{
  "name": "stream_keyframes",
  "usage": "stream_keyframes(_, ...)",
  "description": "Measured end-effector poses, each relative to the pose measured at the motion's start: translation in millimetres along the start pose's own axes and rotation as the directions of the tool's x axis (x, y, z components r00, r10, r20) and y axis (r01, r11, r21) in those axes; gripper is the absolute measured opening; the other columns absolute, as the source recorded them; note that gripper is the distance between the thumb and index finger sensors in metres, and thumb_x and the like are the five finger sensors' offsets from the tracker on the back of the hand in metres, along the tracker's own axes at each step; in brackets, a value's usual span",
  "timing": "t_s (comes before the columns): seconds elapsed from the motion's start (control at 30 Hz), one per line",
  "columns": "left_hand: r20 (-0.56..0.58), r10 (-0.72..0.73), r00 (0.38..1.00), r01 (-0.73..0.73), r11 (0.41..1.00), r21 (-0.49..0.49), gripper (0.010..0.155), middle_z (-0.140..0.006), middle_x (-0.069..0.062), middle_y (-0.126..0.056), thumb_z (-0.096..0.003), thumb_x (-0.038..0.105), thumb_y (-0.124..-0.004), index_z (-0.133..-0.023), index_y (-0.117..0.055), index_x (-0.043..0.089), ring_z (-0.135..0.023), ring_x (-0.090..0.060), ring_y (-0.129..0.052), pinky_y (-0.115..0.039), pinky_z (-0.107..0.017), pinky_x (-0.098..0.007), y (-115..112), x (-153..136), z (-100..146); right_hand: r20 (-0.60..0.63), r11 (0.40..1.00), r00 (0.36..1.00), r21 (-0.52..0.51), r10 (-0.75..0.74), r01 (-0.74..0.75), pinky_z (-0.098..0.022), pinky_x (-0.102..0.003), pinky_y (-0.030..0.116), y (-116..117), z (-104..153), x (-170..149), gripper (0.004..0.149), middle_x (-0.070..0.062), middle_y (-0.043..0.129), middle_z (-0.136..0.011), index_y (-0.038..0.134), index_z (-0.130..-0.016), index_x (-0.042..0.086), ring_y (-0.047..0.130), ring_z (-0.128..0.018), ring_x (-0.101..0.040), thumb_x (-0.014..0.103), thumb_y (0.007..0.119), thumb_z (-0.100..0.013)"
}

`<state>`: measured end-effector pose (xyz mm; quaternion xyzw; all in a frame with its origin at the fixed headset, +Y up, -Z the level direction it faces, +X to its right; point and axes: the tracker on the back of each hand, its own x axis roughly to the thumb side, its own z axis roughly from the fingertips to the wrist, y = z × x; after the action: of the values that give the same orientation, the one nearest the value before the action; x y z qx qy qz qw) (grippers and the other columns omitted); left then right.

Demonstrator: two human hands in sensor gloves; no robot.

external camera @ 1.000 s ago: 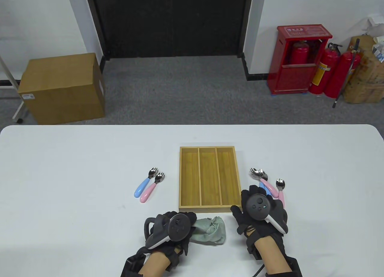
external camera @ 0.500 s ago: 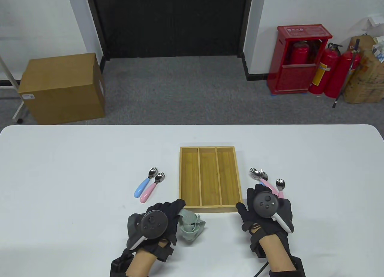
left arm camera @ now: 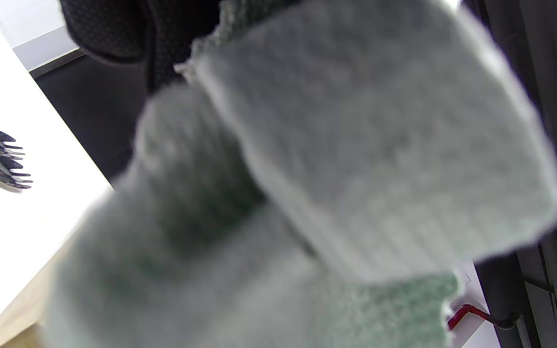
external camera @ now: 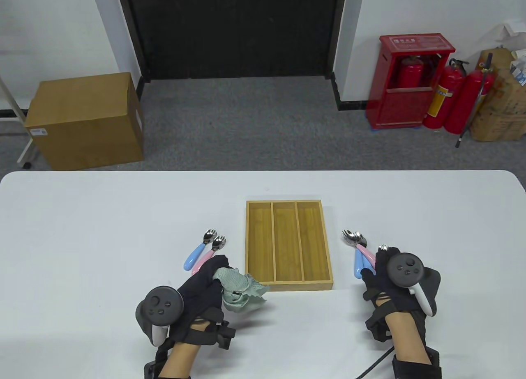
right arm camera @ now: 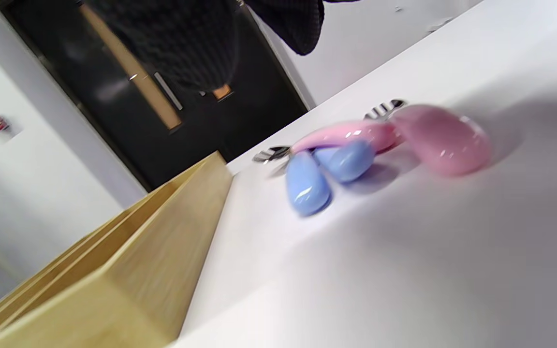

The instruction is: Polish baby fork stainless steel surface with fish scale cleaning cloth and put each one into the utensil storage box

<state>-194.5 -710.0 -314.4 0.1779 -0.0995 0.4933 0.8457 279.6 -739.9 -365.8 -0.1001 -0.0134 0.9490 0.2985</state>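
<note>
The left hand (external camera: 197, 290), low and left of centre in the table view, has its grip curled round the fish scale cleaning cloth (external camera: 240, 290); the cloth is off the surface (external camera: 82, 231) and bunches out toward the lower left corner of the utensil storage box (external camera: 288, 246). In the left wrist view the cloth (left arm camera: 307, 193) fills nearly the whole frame, blurred, soft and folded over itself. It looks light and limp, so it should wrap well round a fork head, but a loose flap may drag or catch on the tines.

The right hand (external camera: 394, 280), low and right of centre, hovers over the near ends of the right cluster of baby forks (external camera: 361, 251). Whether its grip has closed on a handle I cannot tell: the tracker hides the fingers from above, and the right wrist view shows only dark fingertips (right arm camera: 288, 24) at the top edge, above the handles.

In that view two blue handles (right arm camera: 327, 174) and two pink ones (right arm camera: 404, 137) lie touching and partly crossed, right of the box wall (right arm camera: 162, 241). The handles look smooth, glossy and bulbous, probably slippery; a hold round the fattest part of the bulb seems safest, leaving the steel head free for polishing. As they overlap, lifting one may nudge the others.

Two more forks (external camera: 205, 251), one blue and one pink, lie side by side left of the box. All three compartments of the box hold nothing yet.
</note>
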Motion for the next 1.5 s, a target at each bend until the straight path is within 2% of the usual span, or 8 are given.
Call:
stream_keyframes(0.33,-0.052,0.103,0.993,-0.103,0.995,0.004,0.046,-0.076,0.003,-0.101,-0.0552,0.045,-0.068,-0.098,-0.072,0.026,-0.063,-0.023,-0.106,-0.076,-0.061,-0.053,4,-11,-2,-0.249,1.000,0.968,0.025,-0.005,0.011,-0.069,-0.068,0.020,-1,-36,-22,0.063,-0.020,0.028,-0.111,0.062,-0.097,0.007,0.021,-0.100,-0.049,0.032,0.085,-0.044)
stream_keyframes(0.67,-0.108,0.148,0.983,-0.147,0.989,0.017,0.048,-0.073,0.000,-0.102,-0.0551,0.046,-0.068,-0.096,-0.074,0.023,-0.060,-0.025,-0.106,-0.077,-0.058,-0.054,5,-28,-4,-0.382,0.980,0.917,0.193,0.114,-0.041,-0.069,-0.068,0.017,17,-49,-37,0.065,-0.018,0.020,-0.109,0.067,-0.089,-0.001,0.014,-0.099,-0.047,0.035,0.090,-0.040)
stream_keyframes(0.87,-0.133,0.171,0.976,-0.167,0.985,0.040,0.048,-0.070,-0.001,-0.103,-0.0547,0.047,-0.068,-0.094,-0.076,0.020,-0.057,-0.026,-0.107,-0.077,-0.056,-0.054,6,-36,-3,-0.397,0.990,0.912,0.125,0.107,-0.062,-0.069,-0.067,0.020,12,-50,-40,0.053,-0.018,0.031,-0.109,0.077,-0.078,-0.003,0.021,-0.100,-0.047,0.032,0.090,-0.040)
stream_keyframes(1.0,-0.166,0.212,0.963,-0.206,0.977,0.055,0.048,-0.070,-0.001,-0.104,-0.0547,0.047,-0.068,-0.094,-0.076,0.020,-0.057,-0.027,-0.107,-0.077,-0.056,-0.054,6,-43,-2,-0.405,1.000,0.914,0.014,0.029,-0.026,-0.069,-0.068,0.025,-2,-44,-39,0.049,-0.020,0.037,-0.108,0.080,-0.074,-0.003,0.028,-0.099,-0.048,0.033,0.087,-0.042)
stream_keyframes(1.17,-0.197,0.275,0.941,-0.266,0.961,0.072,0.049,-0.069,-0.002,-0.104,-0.0547,0.047,-0.068,-0.093,-0.076,0.018,-0.056,-0.027,-0.108,-0.078,-0.055,-0.055,5,-48,-1,-0.272,0.992,0.960,-0.118,-0.072,0.041,-0.067,-0.069,0.031,-21,-31,-19,0.047,-0.021,0.043,-0.106,0.079,-0.073,-0.001,0.036,-0.097,-0.050,0.036,0.082,-0.044)
stream_keyframes(1.3,-0.220,0.340,0.914,-0.330,0.940,0.083,0.049,-0.069,-0.003,-0.104,-0.0550,0.048,-0.067,-0.094,-0.076,0.018,-0.057,-0.027,-0.108,-0.078,-0.055,-0.055,5,-53,0,-0.015,0.966,0.983,-0.186,-0.184,0.178,-0.064,-0.070,0.039,-30,-12,24,0.047,-0.024,0.052,-0.103,0.080,-0.073,0.001,0.047,-0.092,-0.052,0.038,0.080,-0.044)
stream_keyframes(1.4,-0.245,0.398,0.884,-0.393,0.917,0.074,0.050,-0.071,-0.004,-0.104,-0.0553,0.048,-0.067,-0.094,-0.075,0.018,-0.058,-0.028,-0.107,-0.077,-0.056,-0.055,4,-57,0,0.162,0.927,0.934,-0.154,-0.319,0.343,-0.062,-0.070,0.046,-29,4,60,0.046,-0.024,0.058,-0.101,0.080,-0.074,0.003,0.056,-0.089,-0.053,0.038,0.079,-0.045)
stream_keyframes(1.5,-0.266,0.427,0.864,-0.424,0.903,0.072,0.050,-0.072,-0.004,-0.103,-0.0556,0.048,-0.066,-0.095,-0.074,0.018,-0.059,-0.028,-0.107,-0.077,-0.056,-0.055,2,-61,1,0.281,0.835,0.804,-0.021,-0.523,0.550,-0.059,-0.069,0.052,-17,26,102,0.045,-0.026,0.065,-0.098,0.080,-0.077,0.007,0.063,-0.085,-0.053,0.038,0.079,-0.045)
